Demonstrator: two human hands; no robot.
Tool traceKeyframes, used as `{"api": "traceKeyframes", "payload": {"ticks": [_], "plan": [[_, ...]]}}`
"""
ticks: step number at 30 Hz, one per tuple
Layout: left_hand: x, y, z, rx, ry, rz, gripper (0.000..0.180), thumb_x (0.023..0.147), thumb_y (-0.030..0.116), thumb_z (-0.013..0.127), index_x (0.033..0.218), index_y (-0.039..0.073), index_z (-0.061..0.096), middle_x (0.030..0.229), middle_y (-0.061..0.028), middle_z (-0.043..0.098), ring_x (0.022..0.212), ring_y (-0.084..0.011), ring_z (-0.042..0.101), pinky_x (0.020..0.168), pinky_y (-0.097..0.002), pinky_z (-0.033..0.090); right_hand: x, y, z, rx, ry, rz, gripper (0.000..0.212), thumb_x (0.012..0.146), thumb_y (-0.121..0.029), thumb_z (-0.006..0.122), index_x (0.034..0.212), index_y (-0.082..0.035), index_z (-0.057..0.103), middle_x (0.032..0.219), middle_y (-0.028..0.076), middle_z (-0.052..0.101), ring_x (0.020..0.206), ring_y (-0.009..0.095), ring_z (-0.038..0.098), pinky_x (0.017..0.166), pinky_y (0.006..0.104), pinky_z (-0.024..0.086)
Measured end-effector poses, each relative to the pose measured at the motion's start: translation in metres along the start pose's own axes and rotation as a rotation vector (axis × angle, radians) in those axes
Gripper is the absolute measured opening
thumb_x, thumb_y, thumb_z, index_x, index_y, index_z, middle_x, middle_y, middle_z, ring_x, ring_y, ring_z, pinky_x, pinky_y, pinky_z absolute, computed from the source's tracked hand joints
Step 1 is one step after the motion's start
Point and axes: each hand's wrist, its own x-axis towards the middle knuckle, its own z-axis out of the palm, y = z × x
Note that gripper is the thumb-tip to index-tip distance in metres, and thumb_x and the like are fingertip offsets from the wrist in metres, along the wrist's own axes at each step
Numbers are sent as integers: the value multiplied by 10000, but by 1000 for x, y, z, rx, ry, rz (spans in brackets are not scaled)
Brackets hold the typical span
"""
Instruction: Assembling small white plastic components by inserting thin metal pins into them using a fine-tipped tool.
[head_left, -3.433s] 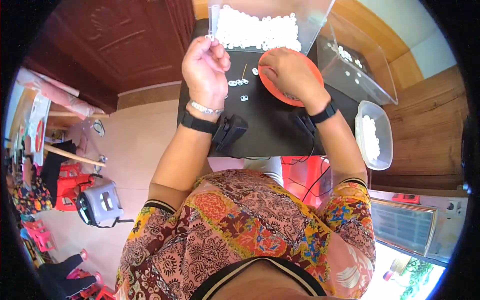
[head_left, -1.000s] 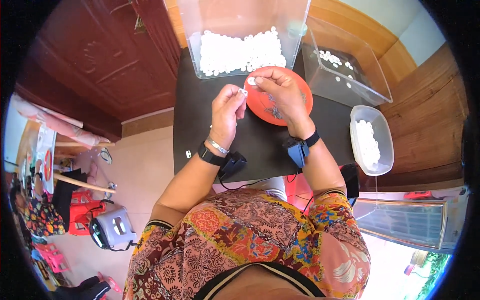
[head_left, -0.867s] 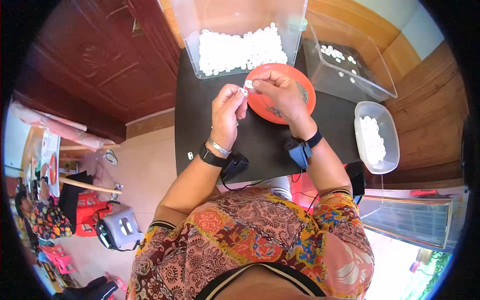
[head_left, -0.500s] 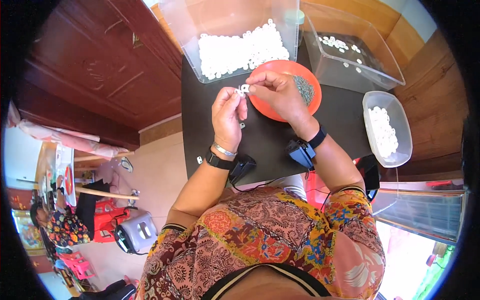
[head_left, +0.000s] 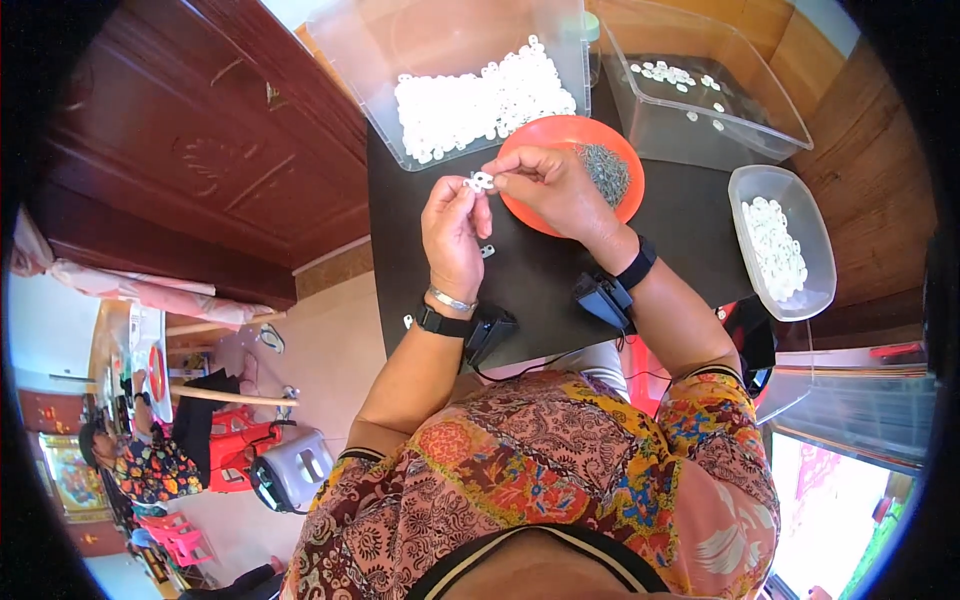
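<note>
Over the dark table point(head_left: 540, 300), my left hand point(head_left: 455, 240) and my right hand point(head_left: 565, 195) meet fingertip to fingertip. Between them is a small white plastic piece with holes point(head_left: 482, 182), pinched by both hands; whether it is one piece or two together I cannot tell. My right hand is above the left edge of an orange plate point(head_left: 545, 130), which holds a heap of small grey metal pins or nails point(head_left: 603, 175). A loose white piece point(head_left: 487, 251) lies beside my left hand, and another point(head_left: 408, 321) rests at the table's left edge.
Behind my hands stands a clear bin point(head_left: 350, 75) heaped with white pieces. A second clear bin point(head_left: 700, 110) at back right holds a few. On the right, a shallow tub point(head_left: 822, 240) contains many more. Far left, another person point(head_left: 150, 455) sits at a table.
My hands stay together at nearly the same place. The white parts between the fingertips, slightly apart before, now look closer together. The whole view has shifted a little.
</note>
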Motion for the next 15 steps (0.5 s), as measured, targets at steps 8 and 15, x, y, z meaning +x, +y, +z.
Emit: {"api": "traceKeyframes", "payload": {"ticks": [8,15], "plan": [[-1,0,1,59,0,-23,152,912,177,500,816,62,523,631,5,503,502,-56,417,463,-184,319,2,-4,-4,-20,-12,41,148,843,-74,622,965,8,647,858,44,670,802,79,617,734,223,490],[-3,0,3,251,-5,-57,137,907,140,503,785,79,524,624,35,487,503,-28,402,454,-177,314,4,-11,-12,-65,16,23,147,859,-75,611,977,6,642,866,31,662,818,72,613,739,214,489]]}}
